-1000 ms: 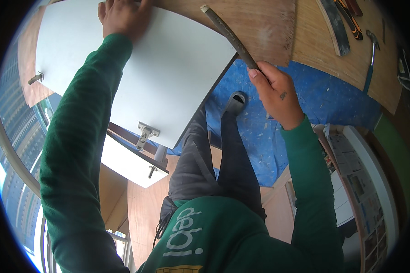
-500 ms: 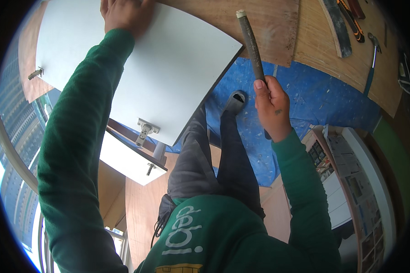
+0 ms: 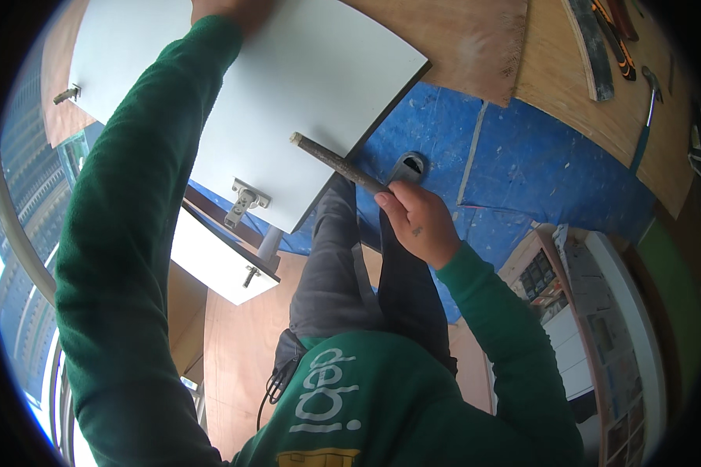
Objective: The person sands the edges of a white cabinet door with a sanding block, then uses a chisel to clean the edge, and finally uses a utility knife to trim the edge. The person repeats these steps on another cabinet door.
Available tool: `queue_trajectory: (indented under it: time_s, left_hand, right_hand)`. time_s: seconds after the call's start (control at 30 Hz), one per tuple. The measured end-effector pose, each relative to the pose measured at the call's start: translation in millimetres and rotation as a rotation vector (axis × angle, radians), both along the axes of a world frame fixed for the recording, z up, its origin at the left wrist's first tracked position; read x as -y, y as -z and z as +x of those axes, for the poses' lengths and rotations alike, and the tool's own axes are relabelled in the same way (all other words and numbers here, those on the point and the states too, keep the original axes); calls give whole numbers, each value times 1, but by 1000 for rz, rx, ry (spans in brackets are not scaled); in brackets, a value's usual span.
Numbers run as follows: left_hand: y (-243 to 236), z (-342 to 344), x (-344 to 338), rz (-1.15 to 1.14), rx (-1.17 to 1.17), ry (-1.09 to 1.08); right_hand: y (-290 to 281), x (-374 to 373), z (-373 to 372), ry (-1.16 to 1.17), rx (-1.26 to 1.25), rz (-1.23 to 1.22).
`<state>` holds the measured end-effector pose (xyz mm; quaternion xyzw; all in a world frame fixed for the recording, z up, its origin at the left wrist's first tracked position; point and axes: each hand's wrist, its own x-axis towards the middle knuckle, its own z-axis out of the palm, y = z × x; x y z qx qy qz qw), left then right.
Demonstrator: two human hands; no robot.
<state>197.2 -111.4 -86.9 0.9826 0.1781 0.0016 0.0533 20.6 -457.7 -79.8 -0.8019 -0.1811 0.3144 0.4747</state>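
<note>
My right hand (image 3: pixel 422 222) is closed round one end of a dark, rough stick (image 3: pixel 333 160) with a pale tip. The stick points up and left, its tip over a large white cabinet door (image 3: pixel 327 74); whether they touch I cannot tell. At the top edge of the head view my left hand (image 3: pixel 235 9) is at the same door, its fingers cut off by the frame. A metal cabinet hinge (image 3: pixel 247 204) sticks out near the door's near edge, and another hinge (image 3: pixel 67 94) is at its left end.
Below lies a second white panel (image 3: pixel 222 261) with a small metal fitting. A blue sheet (image 3: pixel 522 167) covers the floor to the right. A hammer (image 3: pixel 648 117) and other tools lie on plywood (image 3: pixel 557 86) at the upper right. A shelf unit (image 3: pixel 627 311) stands at lower right.
My right hand has moved left and tipped the stick from nearly upright to slanting over the white door. My left hand has slipped further out past the top edge.
</note>
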Motion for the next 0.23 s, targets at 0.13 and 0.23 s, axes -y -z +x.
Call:
queue_trajectory:
  time_s: [0.13,0.23]
  left_hand:
    - [1,-2,-5,-8,69,28]
    - [3,-2,-7,-64,77,26]
  right_hand:
    - [-4,4,3,289,-450,142]
    - [1,20,16,332,-527,148]
